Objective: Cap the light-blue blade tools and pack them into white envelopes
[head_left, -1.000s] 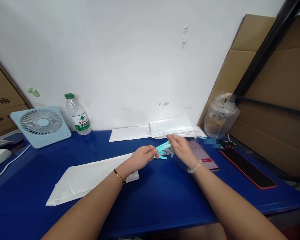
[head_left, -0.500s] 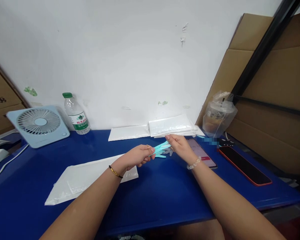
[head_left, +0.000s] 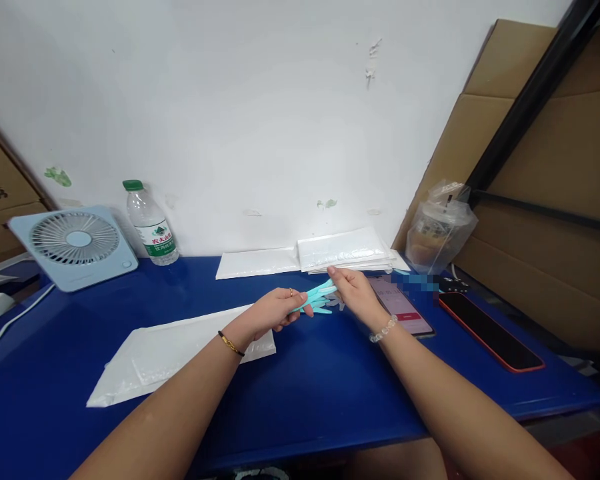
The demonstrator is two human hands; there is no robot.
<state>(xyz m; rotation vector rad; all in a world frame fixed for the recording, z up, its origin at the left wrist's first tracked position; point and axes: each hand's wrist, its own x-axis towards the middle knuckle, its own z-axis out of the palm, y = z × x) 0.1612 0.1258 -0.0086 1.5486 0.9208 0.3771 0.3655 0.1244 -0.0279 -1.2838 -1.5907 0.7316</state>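
Both my hands meet above the middle of the table around a small bunch of slim turquoise plastic pieces (head_left: 320, 294); their exact kind is unclear. My left hand (head_left: 279, 310) is closed on the near-left end, thumb on top. At the upper right end, my right hand (head_left: 353, 290) pinches the pieces between thumb and fingers. Some tips fan out between the hands. Just behind and below them lie small translucent greyish pieces (head_left: 336, 303), partly hidden by my right hand. A white padded mailer (head_left: 180, 347) lies flat under my left forearm.
More white padded mailers (head_left: 345, 248) lie against the wall. A lit phone (head_left: 405, 310) and a dark phone with a red edge (head_left: 490, 330) are at right, near a bagged drink cup (head_left: 437, 230). A blue fan (head_left: 75, 247) and water bottle (head_left: 153, 227) stand at left.
The view has shifted slightly. Both hands keep their grip on the turquoise pieces, and the right hand has moved only a little to the left.
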